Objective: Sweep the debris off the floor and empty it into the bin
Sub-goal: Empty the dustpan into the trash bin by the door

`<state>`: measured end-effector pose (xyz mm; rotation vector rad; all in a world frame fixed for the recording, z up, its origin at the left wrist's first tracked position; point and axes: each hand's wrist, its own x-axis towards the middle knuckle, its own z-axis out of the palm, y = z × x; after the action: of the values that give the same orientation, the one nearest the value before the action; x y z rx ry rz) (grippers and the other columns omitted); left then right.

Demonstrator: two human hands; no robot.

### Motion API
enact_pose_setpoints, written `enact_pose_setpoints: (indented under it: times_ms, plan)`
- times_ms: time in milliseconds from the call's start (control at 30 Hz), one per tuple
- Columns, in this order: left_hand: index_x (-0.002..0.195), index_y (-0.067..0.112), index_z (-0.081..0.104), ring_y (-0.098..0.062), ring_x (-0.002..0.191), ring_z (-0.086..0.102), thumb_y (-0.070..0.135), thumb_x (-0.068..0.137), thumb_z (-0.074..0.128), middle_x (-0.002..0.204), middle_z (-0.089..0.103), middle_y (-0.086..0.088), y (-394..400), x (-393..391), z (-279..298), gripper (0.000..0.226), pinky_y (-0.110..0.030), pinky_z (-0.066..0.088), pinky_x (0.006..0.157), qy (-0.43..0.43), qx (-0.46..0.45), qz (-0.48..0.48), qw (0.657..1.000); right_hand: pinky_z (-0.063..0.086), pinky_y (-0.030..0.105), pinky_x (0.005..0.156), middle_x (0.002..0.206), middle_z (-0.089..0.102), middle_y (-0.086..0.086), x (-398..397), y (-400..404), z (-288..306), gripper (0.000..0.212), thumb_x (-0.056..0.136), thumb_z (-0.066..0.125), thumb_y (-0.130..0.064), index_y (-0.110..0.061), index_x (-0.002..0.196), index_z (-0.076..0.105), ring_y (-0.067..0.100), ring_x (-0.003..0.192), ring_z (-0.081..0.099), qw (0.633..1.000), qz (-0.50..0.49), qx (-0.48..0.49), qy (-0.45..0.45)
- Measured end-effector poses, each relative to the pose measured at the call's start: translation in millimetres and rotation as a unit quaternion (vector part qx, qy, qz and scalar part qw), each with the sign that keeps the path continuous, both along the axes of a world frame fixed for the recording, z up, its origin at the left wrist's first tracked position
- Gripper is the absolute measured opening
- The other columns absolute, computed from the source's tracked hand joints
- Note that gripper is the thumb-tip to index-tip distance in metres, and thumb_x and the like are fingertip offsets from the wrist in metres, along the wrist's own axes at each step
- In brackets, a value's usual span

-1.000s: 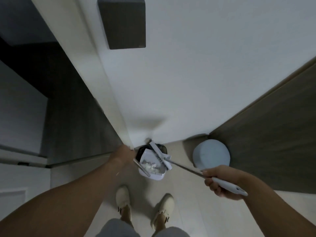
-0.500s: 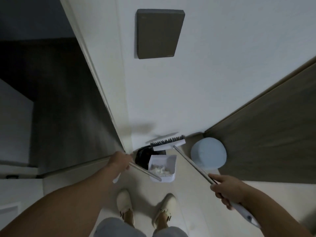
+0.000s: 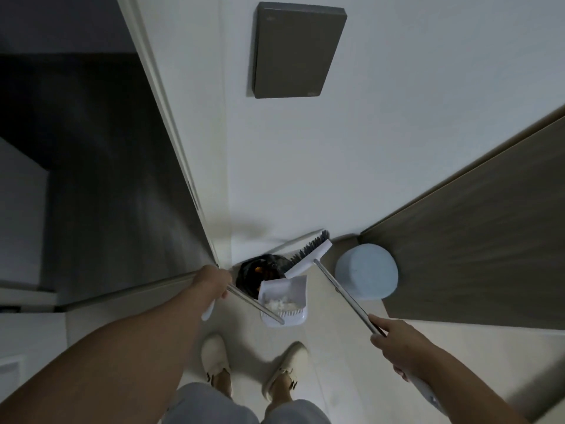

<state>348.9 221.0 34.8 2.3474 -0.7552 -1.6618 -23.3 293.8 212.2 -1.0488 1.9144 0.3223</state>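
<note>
My left hand [image 3: 213,283] grips the long metal handle of a white dustpan [image 3: 289,289], which hangs just in front of a black-lined bin [image 3: 260,270] in the corner. White crumpled debris [image 3: 279,303] lies in the pan. My right hand [image 3: 397,347] grips the handle of a white broom [image 3: 312,254]. The broom's dark bristles are lifted beside the wall, above the bin's right edge.
A round light blue stool or lid [image 3: 367,272] sits right of the bin against a wooden panel [image 3: 489,234]. A white wall [image 3: 397,148] with a grey box [image 3: 296,50] rises ahead. A dark door [image 3: 107,179] stands left. My two shoes [image 3: 253,365] are below.
The broom head has been lifted out of the dustpan and swung up to the right. My right hand pulled back down the handle. The pan still holds the debris.
</note>
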Motion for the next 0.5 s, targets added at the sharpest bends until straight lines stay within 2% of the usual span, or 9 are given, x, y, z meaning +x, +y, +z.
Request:
enact_pose_setpoints:
  times_ms: [100,167,267,400,500]
  plan:
    - [0.089,-0.006,0.069,-0.026,0.058,0.058,0.014,0.091,0.057,0.048,0.063,-0.014,-7.0,-4.1,0.9,0.023,-0.028,0.044,0.064,0.001,0.009,-0.014,1.0,0.038,0.019,0.038,0.067,0.059,-0.002,1.5,-0.1,0.6,0.052,0.096,0.046,-0.021,-0.038,0.145,0.044,0.017,0.04,0.047,1.0,0.02,-0.006,0.012]
    - [0.084,-0.002,0.064,-0.026,0.06,0.059,0.011,0.093,0.058,0.055,0.063,-0.013,-14.4,-4.7,5.3,0.016,-0.027,0.048,0.063,-0.002,0.011,-0.032,0.999,0.037,0.017,0.038,0.068,0.058,-0.004,1.8,-1.1,1.9,0.051,0.098,0.046,-0.02,-0.037,0.146,0.042,0.015,0.045,0.049,0.999,0.029,0.0,0.016]
    - [0.079,0.002,0.061,-0.026,0.056,0.06,0.008,0.091,0.063,0.066,0.062,-0.013,-22.7,-3.1,5.7,0.013,-0.025,0.05,0.053,-0.013,0.016,-0.038,0.999,0.038,0.018,0.038,0.07,0.058,-0.004,-0.8,-2.1,3.2,0.051,0.099,0.047,-0.02,-0.035,0.147,0.04,0.015,0.048,0.051,0.999,0.037,0.008,0.016]
    - [0.071,0.005,0.058,-0.024,0.053,0.058,0.007,0.091,0.064,0.062,0.06,-0.011,-25.2,-1.4,-1.1,0.021,-0.023,0.048,0.05,-0.024,0.017,-0.032,0.999,0.037,0.017,0.038,0.069,0.058,-0.003,-4.9,-0.7,2.2,0.052,0.098,0.046,-0.018,-0.034,0.147,0.041,0.015,0.046,0.049,0.999,0.035,0.017,0.011]
    - [0.07,0.005,0.059,-0.024,0.052,0.058,0.007,0.092,0.063,0.043,0.058,-0.005,-25.3,-1.9,-5.7,0.022,-0.023,0.048,0.05,-0.025,0.017,-0.021,0.999,0.039,0.021,0.041,0.067,0.061,0.003,-10.6,0.5,-2.9,0.054,0.096,0.048,-0.019,-0.037,0.147,0.042,0.017,0.04,0.045,0.999,0.017,0.028,0.013]
